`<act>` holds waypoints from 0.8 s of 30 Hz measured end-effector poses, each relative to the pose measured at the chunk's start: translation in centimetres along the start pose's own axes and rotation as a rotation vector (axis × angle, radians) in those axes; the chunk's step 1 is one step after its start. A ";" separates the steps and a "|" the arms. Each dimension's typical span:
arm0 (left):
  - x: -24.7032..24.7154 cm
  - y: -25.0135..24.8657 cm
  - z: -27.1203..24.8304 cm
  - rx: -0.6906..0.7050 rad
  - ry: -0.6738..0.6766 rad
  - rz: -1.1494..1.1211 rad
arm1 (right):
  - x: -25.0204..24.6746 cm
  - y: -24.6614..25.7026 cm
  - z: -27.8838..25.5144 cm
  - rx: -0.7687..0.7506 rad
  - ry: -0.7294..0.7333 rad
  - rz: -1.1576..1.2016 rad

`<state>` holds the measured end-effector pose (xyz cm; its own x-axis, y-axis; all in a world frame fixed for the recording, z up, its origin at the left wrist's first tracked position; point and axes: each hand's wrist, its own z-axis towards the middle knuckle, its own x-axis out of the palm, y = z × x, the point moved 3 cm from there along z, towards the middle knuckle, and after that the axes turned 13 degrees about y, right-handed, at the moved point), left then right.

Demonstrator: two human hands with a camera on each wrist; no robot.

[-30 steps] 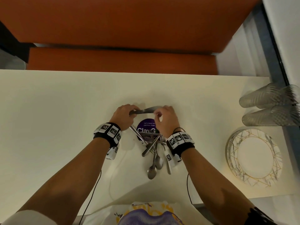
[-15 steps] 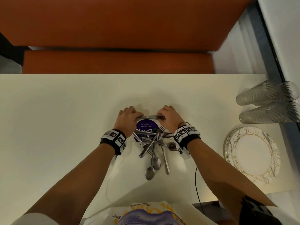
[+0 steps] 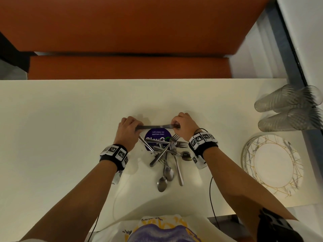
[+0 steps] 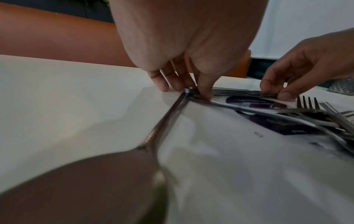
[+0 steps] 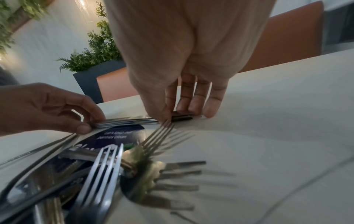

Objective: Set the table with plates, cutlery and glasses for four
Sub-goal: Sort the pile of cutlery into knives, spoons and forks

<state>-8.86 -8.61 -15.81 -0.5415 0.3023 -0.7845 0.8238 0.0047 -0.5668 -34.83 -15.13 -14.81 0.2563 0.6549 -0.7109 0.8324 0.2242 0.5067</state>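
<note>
A bundle of table knives lies level on the white table, just beyond a loose pile of forks, spoons and knives. My left hand pinches the bundle's left end and my right hand pinches its right end. The left wrist view shows the left fingers on the knives, with a spoon running from under the wrist up to them. Seen from the right wrist, the right fingers press the knives down, with forks close in front.
A stack of white plates with gold lines sits at the table's right edge. Ribbed glasses lie on their sides beyond it. A round purple sticker is under the cutlery. An orange bench runs along the far side.
The knife bundle, tilted a second ago, has come down level on the table. Both hands kept their hold on its ends and moved slightly apart.
</note>
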 end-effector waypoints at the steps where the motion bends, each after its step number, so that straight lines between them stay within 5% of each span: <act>1: -0.1 0.2 -0.1 0.004 0.007 -0.012 | 0.0 0.1 0.0 0.001 0.005 -0.002; 7: -0.6 0.4 0.4 -0.017 0.075 -0.077 | -0.1 0.3 -0.7 0.067 -0.016 -0.028; 12: -0.9 0.6 -0.5 -0.048 0.081 -0.099 | -0.2 -0.9 -4.0 0.091 -0.276 0.084; 16: -0.9 1.5 -2.4 -0.130 -0.049 -0.111 | 1.2 -1.6 -7.7 0.135 -0.391 0.146; 24: -0.2 2.7 -6.5 -0.317 -0.066 0.026 | 5.6 -2.9 -12.7 0.355 -0.307 0.287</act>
<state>-5.47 -2.50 -15.52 -0.5209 0.2441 -0.8180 0.8429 0.2980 -0.4479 -42.08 -2.91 -14.07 0.5847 0.4009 -0.7052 0.8090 -0.2241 0.5434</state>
